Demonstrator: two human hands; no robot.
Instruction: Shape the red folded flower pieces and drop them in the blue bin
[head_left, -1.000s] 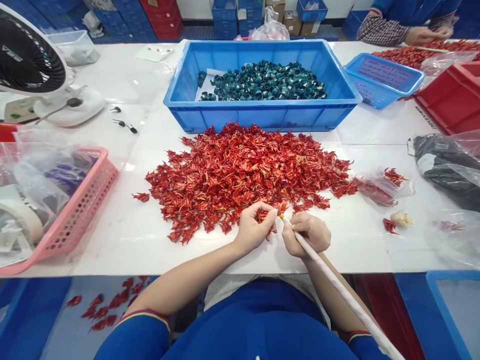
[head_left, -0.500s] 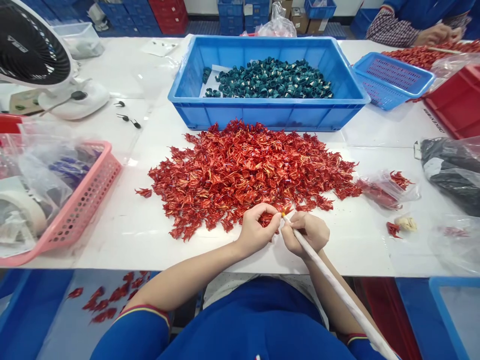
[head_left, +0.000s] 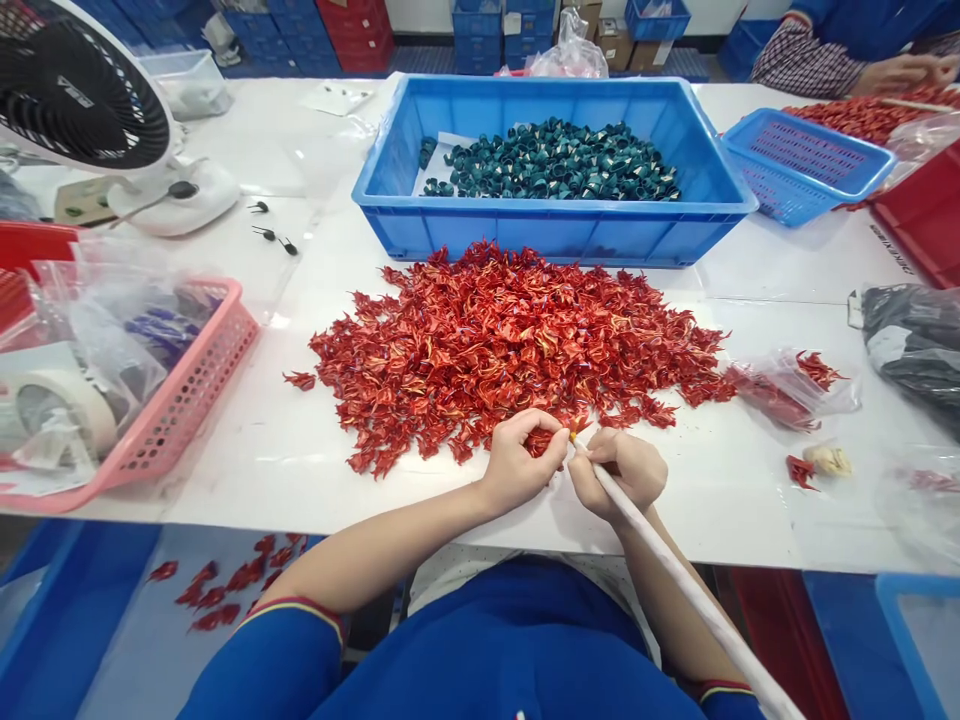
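A big heap of small red folded pieces (head_left: 517, 345) covers the middle of the white table (head_left: 247, 455). At its near edge my left hand (head_left: 517, 462) pinches one red piece (head_left: 541, 438), fingers closed round it. My right hand (head_left: 622, 470) grips a long white stick (head_left: 675, 580) that slants back past my right arm. The stick's yellow tip (head_left: 572, 436) meets the red piece between the two hands. Behind the heap stands a blue crate (head_left: 555, 225) holding dark green folded pieces (head_left: 555, 160).
A pink basket (head_left: 187, 400) with plastic bags and tape sits left, a fan (head_left: 90, 100) behind it. A blue basket (head_left: 806, 160), a red bin (head_left: 926, 220) and bags lie right. Another person's hands (head_left: 896, 72) work at the far right. Red pieces (head_left: 225, 580) lie below the table edge.
The view has shifted slightly, so everything sits a little further right in the picture. My hands stay together at the heap's near edge, the stick tip still at the red piece.
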